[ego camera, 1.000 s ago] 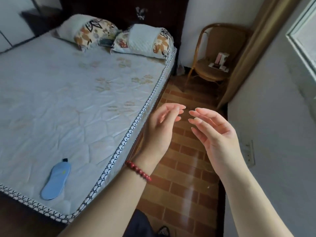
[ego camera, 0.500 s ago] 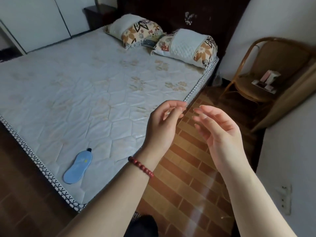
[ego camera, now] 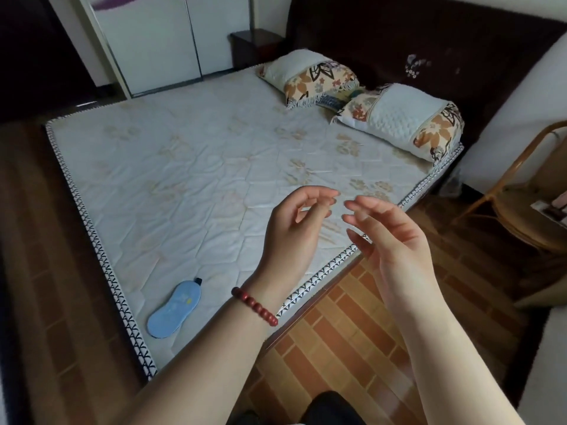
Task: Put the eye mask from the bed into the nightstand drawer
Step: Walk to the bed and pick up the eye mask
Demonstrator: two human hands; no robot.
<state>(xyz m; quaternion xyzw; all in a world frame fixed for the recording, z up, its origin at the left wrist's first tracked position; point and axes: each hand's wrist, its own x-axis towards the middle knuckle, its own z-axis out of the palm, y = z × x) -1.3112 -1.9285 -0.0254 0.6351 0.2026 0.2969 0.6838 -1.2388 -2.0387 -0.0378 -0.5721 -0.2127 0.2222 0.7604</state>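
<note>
Eye mask: the light blue eye mask [ego camera: 174, 309] lay flat on the mattress near the bed's near corner, close to the patterned edge, with a small dark tab at its far end; nothing touched it.
Bed: the bed [ego camera: 196, 167] carried a bare quilted white mattress with a black-and-white trim along its sides.
Left hand: the left hand [ego camera: 294, 231] was raised over the near right part of the mattress, fingers loosely curled with thumb and fingertips drawn toward each other, holding nothing; it was well apart from the mask.
Bracelet: a string of dark red beads [ego camera: 254, 305] circled the left wrist.
Right hand: the right hand [ego camera: 395, 243] was raised just right of the left one, palm turned inward, fingers relaxed and slightly spread, empty; its fingertips nearly met those of the left hand.
Pillows: two floral pillows [ego camera: 310, 76] rested at the far end against the dark headboard.
Nightstand: a dark nightstand [ego camera: 254, 46] stood at the far left of the headboard; whether its drawer was open could not be told.
Chair: a rattan chair [ego camera: 527, 207] stood at the right, on the brick-patterned floor.
</note>
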